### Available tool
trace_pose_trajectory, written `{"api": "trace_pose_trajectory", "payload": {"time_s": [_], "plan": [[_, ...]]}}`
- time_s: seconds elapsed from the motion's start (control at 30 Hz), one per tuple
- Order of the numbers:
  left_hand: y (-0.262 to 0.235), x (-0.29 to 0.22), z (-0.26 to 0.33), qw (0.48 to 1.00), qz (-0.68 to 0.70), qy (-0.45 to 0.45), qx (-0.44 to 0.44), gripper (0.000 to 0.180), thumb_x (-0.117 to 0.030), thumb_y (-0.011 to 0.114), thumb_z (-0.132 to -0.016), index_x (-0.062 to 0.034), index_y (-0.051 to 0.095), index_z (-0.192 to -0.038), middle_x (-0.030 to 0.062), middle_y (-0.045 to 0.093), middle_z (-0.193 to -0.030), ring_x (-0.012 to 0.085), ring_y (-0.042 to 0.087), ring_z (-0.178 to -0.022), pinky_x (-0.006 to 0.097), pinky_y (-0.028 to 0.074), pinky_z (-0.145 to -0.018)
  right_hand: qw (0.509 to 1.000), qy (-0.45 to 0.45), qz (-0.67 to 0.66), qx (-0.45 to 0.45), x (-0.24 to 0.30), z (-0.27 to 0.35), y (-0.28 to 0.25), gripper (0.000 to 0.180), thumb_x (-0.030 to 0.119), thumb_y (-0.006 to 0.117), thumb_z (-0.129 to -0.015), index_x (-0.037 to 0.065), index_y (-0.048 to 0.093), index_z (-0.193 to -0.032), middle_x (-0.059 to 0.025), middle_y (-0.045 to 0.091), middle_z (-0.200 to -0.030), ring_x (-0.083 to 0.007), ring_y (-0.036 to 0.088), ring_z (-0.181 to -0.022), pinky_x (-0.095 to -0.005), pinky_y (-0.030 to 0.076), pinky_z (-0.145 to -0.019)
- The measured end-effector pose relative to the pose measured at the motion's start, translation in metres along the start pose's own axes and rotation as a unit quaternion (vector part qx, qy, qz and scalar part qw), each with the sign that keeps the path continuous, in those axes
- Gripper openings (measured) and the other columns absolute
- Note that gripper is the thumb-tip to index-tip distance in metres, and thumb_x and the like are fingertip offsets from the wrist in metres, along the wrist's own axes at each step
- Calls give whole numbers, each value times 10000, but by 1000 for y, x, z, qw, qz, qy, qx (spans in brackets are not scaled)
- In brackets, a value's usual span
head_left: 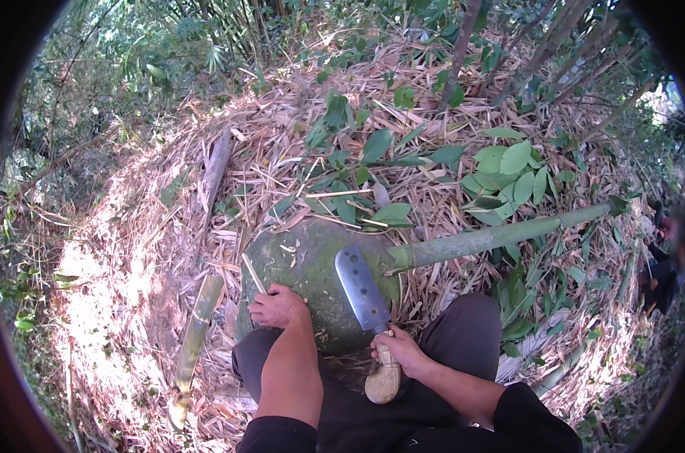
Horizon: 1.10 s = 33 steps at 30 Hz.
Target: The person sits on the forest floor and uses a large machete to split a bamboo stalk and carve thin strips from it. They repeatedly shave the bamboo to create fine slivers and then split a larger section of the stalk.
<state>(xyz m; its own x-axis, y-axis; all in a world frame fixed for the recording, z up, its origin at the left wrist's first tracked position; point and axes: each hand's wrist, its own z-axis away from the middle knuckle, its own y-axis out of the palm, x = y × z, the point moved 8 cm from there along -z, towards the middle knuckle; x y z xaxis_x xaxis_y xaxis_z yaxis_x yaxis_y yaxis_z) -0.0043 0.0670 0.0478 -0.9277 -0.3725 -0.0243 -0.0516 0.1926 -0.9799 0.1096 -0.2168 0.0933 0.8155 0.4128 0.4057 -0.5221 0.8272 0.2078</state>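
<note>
A broad-bladed cleaver point(361, 290) with holes along its blade is in my right hand point(400, 352), whose fingers wrap round the pale wooden handle. Its blade points away from me over a flat, mossy green stone point(323, 260). At the stone's left side my left hand point(279, 307) is closed on a thin, pale bamboo strip point(253, 272). The strip's far end sticks up and leftward past my fingers; its lower end is hidden by the hand. The blade and the strip are apart.
A long green bamboo pole point(493, 240) lies to the right, its cut end by the stone. Left of my leg lies a split bamboo piece point(197, 336). Green leaves point(509, 177) and several thin strips lie beyond the stone. Dry leaf litter point(123, 302) covers the ground.
</note>
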Motion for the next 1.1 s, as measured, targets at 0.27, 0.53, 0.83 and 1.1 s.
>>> {"api": "trace_pose_trajectory", "payload": {"time_s": [0.27,0.53,0.83,1.1], "plan": [[-2,0,0,1000,-1,5,-6,273,-291,524,-843,-34,589,-908,136,491,-1008,327,517,-935,470,462,-787,1000,2,5,-1,2,2,1,261,115,626,-889,44,521,-1118,-68,632,-892,-160,652,-740,-294,534,-645],[-2,0,0,1000,6,0,-5,278,-292,526,-841,-30,588,-914,142,498,-1011,333,523,-955,481,467,-798,1000,-1,3,2,0,1,0,267,119,626,-893,45,520,-1127,-68,637,-895,-157,653,-739,-297,532,-649],[2,1,0,1000,13,2,-2,275,-296,538,-839,-35,578,-914,150,493,-1020,344,521,-973,491,469,-813,1000,-2,3,7,-2,-1,-1,265,123,630,-895,48,515,-1122,-71,637,-895,-160,656,-741,-304,538,-645],[3,2,2,1000,7,2,-7,271,-300,541,-837,-39,575,-906,148,494,-1018,341,520,-970,489,469,-799,1000,-1,3,6,-5,-3,-5,256,110,617,-907,51,513,-1132,-79,637,-906,-170,663,-742,-305,547,-631]]}}
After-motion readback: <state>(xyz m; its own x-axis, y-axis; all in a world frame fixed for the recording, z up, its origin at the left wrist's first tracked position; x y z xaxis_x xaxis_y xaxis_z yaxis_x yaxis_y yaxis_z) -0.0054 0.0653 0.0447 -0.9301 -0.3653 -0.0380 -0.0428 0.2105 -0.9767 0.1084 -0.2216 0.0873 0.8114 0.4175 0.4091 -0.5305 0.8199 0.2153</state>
